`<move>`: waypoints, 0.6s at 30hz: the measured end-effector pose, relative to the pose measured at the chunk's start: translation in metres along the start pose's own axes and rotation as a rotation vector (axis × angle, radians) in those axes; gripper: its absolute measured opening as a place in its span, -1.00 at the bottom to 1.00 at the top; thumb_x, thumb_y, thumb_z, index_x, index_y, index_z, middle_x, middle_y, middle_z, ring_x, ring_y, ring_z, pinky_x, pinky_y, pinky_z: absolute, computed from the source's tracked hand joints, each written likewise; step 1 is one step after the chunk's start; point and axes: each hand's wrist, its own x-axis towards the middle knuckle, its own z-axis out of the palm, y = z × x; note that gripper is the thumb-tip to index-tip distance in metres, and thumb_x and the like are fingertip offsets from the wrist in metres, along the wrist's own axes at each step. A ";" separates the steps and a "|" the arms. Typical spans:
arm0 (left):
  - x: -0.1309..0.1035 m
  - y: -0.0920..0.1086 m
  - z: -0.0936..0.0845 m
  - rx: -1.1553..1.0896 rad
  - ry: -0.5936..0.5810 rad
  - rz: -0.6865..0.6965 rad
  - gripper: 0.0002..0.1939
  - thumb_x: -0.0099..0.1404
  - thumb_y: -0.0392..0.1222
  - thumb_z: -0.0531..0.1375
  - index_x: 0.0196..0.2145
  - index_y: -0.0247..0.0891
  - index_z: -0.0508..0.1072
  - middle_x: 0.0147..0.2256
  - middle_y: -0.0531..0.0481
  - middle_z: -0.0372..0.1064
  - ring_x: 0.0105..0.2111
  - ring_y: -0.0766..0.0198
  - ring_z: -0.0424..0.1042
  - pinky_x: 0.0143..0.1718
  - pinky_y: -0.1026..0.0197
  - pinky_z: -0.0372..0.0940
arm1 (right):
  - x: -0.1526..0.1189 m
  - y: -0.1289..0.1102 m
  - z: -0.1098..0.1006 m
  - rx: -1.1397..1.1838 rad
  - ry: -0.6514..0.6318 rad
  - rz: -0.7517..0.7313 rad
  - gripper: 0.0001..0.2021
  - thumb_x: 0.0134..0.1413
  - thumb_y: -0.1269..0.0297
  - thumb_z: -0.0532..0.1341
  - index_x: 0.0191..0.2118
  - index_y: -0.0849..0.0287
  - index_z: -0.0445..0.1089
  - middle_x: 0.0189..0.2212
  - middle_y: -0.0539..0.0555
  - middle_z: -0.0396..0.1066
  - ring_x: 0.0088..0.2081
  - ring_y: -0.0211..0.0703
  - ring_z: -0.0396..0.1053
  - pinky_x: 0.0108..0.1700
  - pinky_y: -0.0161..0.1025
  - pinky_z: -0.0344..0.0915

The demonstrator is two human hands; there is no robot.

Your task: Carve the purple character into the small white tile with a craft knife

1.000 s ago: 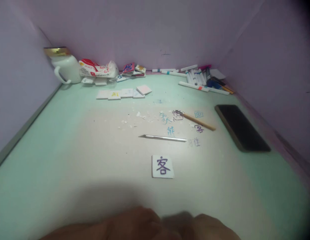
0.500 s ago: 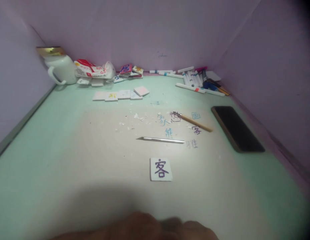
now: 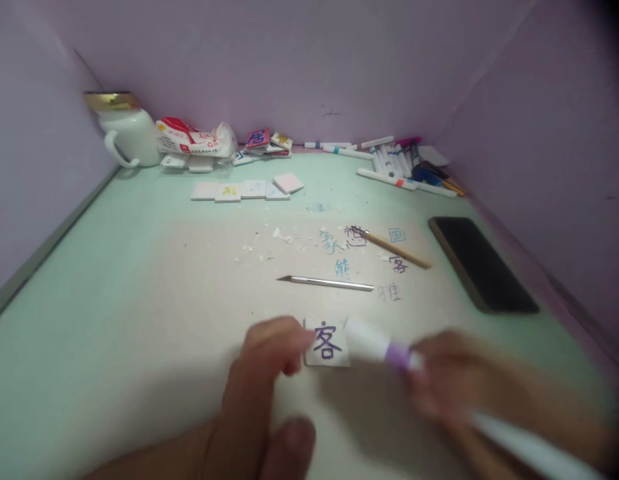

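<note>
Two bare hands are over the desk [image 3: 189, 293], and going left to right, the white mug [image 3: 132, 137] is way out beyond the left hand [image 3: 259, 373], off to its left. A red and white packet [image 3: 194, 139] sits beside it, with some pale tiles underneath. Closer in, but still beyond that hand, there's a row of pale tiles [image 3: 228, 192].

The left hand is open and holding nothing, fingers curled over, thumb well apart, one fingertip at the left edge of the character tile [image 3: 327, 343]. Can't tell if it's pressing down. That tile lies flat between the hands, purple character facing up. Straight beyond it are white scraps [image 3: 276, 233] and a craft knife [image 3: 332, 284], blade pointing left.

Farther right, a wooden-handled tool [image 3: 399, 250] lies across some written characters, and a pile of markers [image 3: 389, 157] is way beyond the right hand [image 3: 454, 373]. That hand is closed around a white marker [image 3: 398, 356] with a purple band, super blurry, its front end near the tile's right edge. The phone [image 3: 484, 263] lies beyond the right hand, screen dark.
</note>
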 end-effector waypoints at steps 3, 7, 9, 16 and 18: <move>0.014 -0.002 -0.001 -0.002 0.051 0.011 -0.66 0.42 -0.20 -0.04 0.11 -0.16 0.25 -0.09 -0.15 0.23 -0.18 0.15 0.30 -0.05 0.01 0.25 | 0.047 0.044 -0.017 -0.064 0.164 -0.127 -0.80 0.22 0.29 0.10 -0.14 0.00 0.45 -0.28 0.09 0.51 -0.31 -0.06 0.51 -0.36 -0.21 0.39; 0.021 -0.006 0.001 -0.061 0.063 0.001 -0.66 0.43 -0.26 -0.07 0.13 -0.26 0.22 -0.01 -0.16 0.16 -0.12 0.18 0.20 -0.01 0.07 0.16 | 0.095 0.085 -0.014 -0.230 -0.052 -0.396 -0.64 0.15 0.28 0.17 0.07 0.21 0.35 -0.11 0.27 0.46 -0.15 0.08 0.44 -0.18 -0.05 0.38; 0.020 -0.006 0.001 -0.070 0.081 -0.005 -0.66 0.43 -0.28 -0.08 0.12 -0.27 0.22 -0.01 -0.15 0.15 -0.12 0.19 0.18 -0.01 0.10 0.13 | 0.107 0.094 -0.008 -0.342 -0.157 -0.506 -0.67 0.23 0.37 0.07 0.06 0.28 0.37 -0.11 0.30 0.48 -0.11 0.11 0.42 -0.12 0.01 0.35; 0.018 -0.003 -0.003 0.033 0.058 -0.055 -0.66 0.41 -0.32 -0.07 0.10 -0.24 0.22 0.01 -0.14 0.15 -0.07 0.17 0.21 0.01 0.09 0.13 | 0.117 0.085 -0.005 -0.460 -0.220 -0.562 -0.64 0.22 0.51 0.01 0.05 0.31 0.41 -0.02 0.25 0.49 -0.01 0.15 0.38 -0.05 0.06 0.31; 0.018 -0.005 -0.005 0.092 -0.005 0.022 -0.66 0.37 -0.34 -0.02 0.09 -0.21 0.24 0.00 -0.14 0.17 -0.02 0.14 0.21 -0.01 0.10 0.17 | 0.112 0.070 -0.005 -0.408 -0.121 -0.483 -0.68 0.21 0.47 0.05 0.00 0.32 0.45 -0.10 0.26 0.53 -0.11 0.10 0.42 -0.12 -0.01 0.34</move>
